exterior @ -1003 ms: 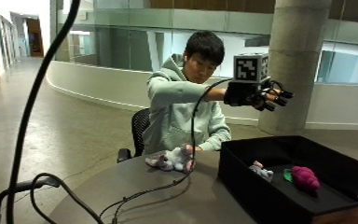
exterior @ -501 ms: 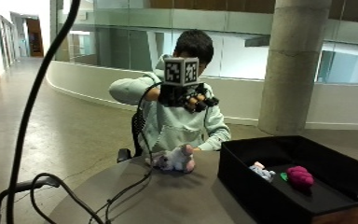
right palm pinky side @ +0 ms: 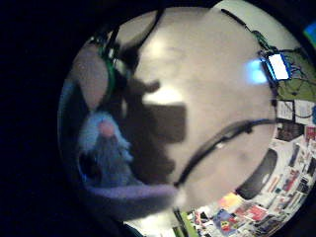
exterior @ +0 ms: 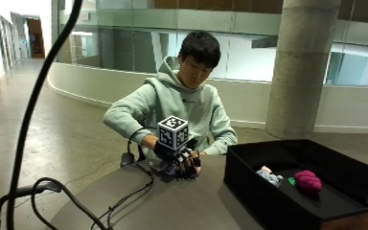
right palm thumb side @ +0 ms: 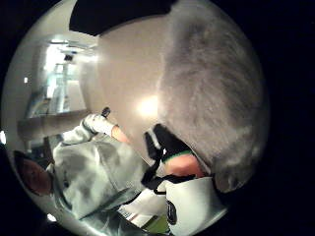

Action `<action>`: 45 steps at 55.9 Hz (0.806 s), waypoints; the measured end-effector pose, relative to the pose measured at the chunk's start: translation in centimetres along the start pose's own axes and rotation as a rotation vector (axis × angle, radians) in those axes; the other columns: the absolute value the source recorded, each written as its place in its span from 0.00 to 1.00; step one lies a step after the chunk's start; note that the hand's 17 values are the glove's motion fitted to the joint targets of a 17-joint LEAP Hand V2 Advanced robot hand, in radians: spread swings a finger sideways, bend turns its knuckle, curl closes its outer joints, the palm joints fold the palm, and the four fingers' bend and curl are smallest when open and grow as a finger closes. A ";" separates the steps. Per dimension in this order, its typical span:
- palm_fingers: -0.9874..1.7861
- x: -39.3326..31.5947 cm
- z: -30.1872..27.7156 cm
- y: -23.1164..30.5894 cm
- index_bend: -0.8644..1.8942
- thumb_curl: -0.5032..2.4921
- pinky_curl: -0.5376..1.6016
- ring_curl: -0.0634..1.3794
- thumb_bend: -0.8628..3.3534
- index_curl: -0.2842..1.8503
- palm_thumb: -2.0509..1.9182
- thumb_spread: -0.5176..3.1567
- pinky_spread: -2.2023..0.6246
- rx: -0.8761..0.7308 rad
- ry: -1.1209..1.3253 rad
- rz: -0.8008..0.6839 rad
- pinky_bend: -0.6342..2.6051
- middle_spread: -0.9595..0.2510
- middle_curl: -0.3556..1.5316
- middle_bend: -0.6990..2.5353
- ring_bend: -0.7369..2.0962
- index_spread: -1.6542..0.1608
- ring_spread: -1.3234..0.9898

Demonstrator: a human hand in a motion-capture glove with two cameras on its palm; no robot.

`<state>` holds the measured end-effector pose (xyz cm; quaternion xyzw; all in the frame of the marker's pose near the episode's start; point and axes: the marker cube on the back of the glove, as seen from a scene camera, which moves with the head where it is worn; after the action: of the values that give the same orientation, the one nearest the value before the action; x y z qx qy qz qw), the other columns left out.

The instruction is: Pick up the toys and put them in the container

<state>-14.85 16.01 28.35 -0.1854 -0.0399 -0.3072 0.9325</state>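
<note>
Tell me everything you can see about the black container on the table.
The black container is a wide, open-topped box with straight walls, looking like fabric or plastic. It stands on the table beside the gloved hand. Inside lie a small pale toy and a pink toy, apart from each other.

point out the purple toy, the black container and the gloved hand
purple toy (exterior: 307, 181): outside view, middle of its body.
black container (exterior: 254, 199): outside view, near wall.
gloved right hand (exterior: 183, 165): outside view, its fingers, down at the table.
</note>
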 end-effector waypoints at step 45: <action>0.78 -4.2 -12.5 -7.3 0.57 0.43 0.48 0.47 0.24 0.19 0.66 0.34 0.64 -0.046 -0.034 0.027 0.51 0.63 0.55 0.52 0.72 0.72 0.42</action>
<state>-23.00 8.35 18.32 -0.2125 -0.0460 -0.2922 0.9313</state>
